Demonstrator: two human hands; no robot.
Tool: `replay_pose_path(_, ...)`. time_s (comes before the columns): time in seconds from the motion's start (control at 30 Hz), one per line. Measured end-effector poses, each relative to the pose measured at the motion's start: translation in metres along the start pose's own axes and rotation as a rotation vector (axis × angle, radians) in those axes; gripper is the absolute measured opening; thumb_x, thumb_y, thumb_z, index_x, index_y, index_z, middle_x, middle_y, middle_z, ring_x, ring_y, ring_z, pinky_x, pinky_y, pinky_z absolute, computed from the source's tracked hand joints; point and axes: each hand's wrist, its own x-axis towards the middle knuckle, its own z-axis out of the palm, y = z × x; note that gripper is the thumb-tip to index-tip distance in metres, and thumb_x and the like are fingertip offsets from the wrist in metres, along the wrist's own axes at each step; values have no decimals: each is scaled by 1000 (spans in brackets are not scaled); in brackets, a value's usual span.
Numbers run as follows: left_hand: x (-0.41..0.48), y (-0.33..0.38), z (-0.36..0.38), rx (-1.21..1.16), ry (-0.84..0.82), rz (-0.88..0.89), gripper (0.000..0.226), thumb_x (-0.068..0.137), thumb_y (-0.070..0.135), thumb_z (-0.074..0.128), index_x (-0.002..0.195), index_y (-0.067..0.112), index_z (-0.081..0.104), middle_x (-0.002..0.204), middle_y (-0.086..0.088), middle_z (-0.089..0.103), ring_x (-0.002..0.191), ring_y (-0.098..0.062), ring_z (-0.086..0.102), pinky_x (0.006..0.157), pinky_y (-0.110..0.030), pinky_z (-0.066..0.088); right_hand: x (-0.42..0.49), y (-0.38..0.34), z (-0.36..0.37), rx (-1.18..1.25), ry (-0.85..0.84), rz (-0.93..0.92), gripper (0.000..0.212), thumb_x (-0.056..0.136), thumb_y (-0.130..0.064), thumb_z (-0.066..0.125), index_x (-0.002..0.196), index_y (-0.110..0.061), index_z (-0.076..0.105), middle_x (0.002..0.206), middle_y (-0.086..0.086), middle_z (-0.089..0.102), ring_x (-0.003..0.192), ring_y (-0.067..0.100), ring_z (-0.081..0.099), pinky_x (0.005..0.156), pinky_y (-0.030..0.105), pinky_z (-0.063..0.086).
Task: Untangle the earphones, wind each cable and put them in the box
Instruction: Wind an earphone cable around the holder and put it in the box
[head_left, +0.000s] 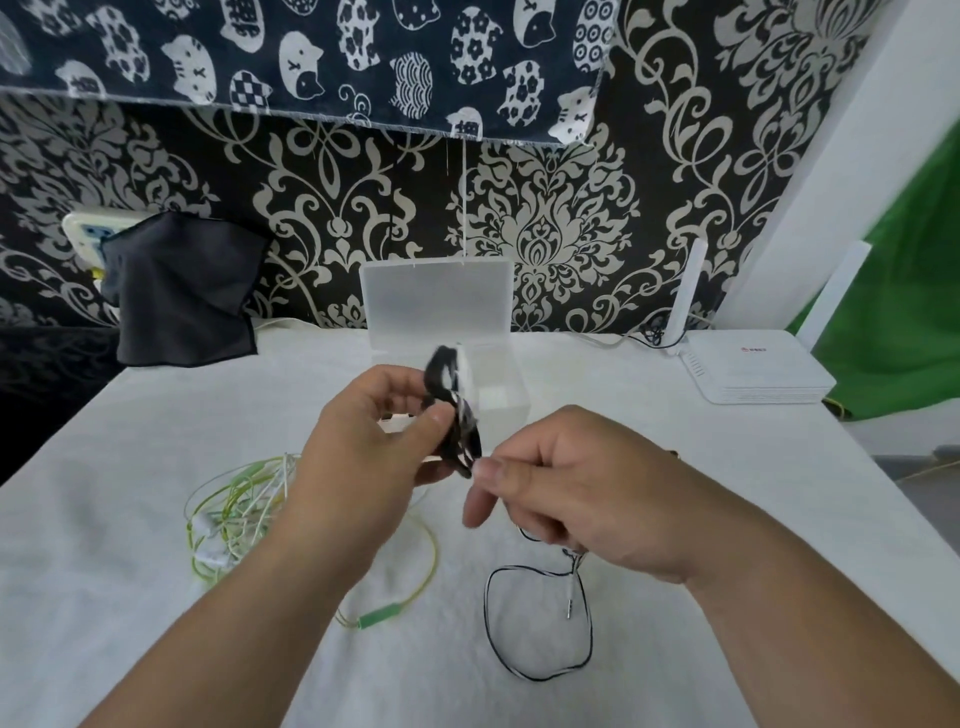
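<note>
**On the white table: black earphones half wound**

At 6 o'clock, nearest the viewer, a loose loop of the black cable is laid on the table, with its plug hanging just beside it. At 8 o'clock the green earphones are left in a tangle, their cable trailing toward the centre. Above the table, at the centre, the wound black coil is pinched between thumb and fingers of the left hand. Its lower end is nipped by the curled thumb and forefinger of the right hand. At 12 o'clock, behind the hands, the clear box is stood with its lid raised. A dark cloth is seen at 10 o'clock, a white router at 2 o'clock.
</note>
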Motion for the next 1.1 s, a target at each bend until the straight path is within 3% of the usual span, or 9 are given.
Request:
replay_pose_path(0.07, -2, 0, 3, 116, -41, 47, 15, 90, 3, 67, 92, 19, 68, 80, 8, 65, 64, -20, 71, 67, -33, 62, 0, -2, -3, -3, 75, -69, 27, 98, -34, 61, 81, -17, 75, 53, -4, 45, 53, 15, 39, 54, 32, 32)
replay_pose_path(0.2, -4, 0, 2, 166, -104, 46, 24, 89, 6, 70, 86, 30, 72, 90, 6, 67, 68, -18, 72, 66, -22, 58, -3, -5, -18, 64, 362, -157, 20, 86, -29, 67, 77, -14, 74, 51, 0, 41, 50, 18, 34, 51, 29, 29)
replay_pose_path(0.3, -6, 2, 4, 124, -185, 24, 23, 88, 5, 69, 89, 27, 74, 89, 7, 70, 69, -18, 73, 63, -20, 56, -5, -5, -23, -6, 529, -156, 22, 93, -21, 64, 75, -15, 74, 42, -13, 38, 40, 5, 33, 46, 13, 29)
replay_pose_path(0.43, -9, 4, 8, 123, -277, 28, 22, 88, 4, 69, 91, 25, 75, 89, 2, 71, 72, -22, 73, 66, -27, 58, -3, -4, -22, -109, 626, -129, 23, 96, -20, 62, 76, -14, 71, 37, -17, 41, 39, 2, 43, 43, 9, 31)
replay_pose_path(0.53, -11, 6, 9, 82, -316, 24, 22, 88, 4, 69, 90, 25, 76, 92, -1, 69, 75, -27, 72, 73, -41, 62, -1, -1, -23, -146, 664, -92, 26, 96, -26, 62, 71, -19, 69, 39, -15, 41, 40, 4, 41, 43, 11, 30)
replay_pose_path(0.63, -14, 8, 11, -24, -360, 7, 15, 83, 7, 74, 90, 20, 75, 91, -3, 68, 75, -27, 70, 81, -58, 58, 4, 6, -22, -104, 603, 7, 39, 97, -34, 60, 60, -24, 65, 46, -10, 35, 43, 6, 32, 50, 24, 31)
replay_pose_path(0.77, -15, 12, 15, -113, -315, 56, 14, 78, 11, 77, 91, 15, 73, 93, -10, 72, 77, -29, 69, 84, -66, 53, 12, 17, -10, 11, 399, 122, 50, 98, -38, 57, 56, -11, 59, 54, 3, 37, 54, 19, 29, 56, 32, 23)
replay_pose_path(1.0, -6, 10, 8, -350, -174, 32, 22, 83, 13, 69, 103, 5, 65, 93, -21, 69, 88, -35, 64, 86, -44, 57, 14, 15, -1, 249, 141, 123, 49, 102, -41, 47, 71, -13, 73, 53, -1, 35, 48, 15, 28, 49, 25, 24)
replay_pose_path(1.1, -4, 17, 4, -598, -203, -69, 17, 88, 15, 55, 100, 7, 63, 89, -13, 72, 90, -27, 68, 85, -37, 60, 13, 16, 1, 283, 94, 119, 34, 104, -26, 48, 93, -6, 73, 54, 0, 34, 49, 13, 26, 47, 22, 22)
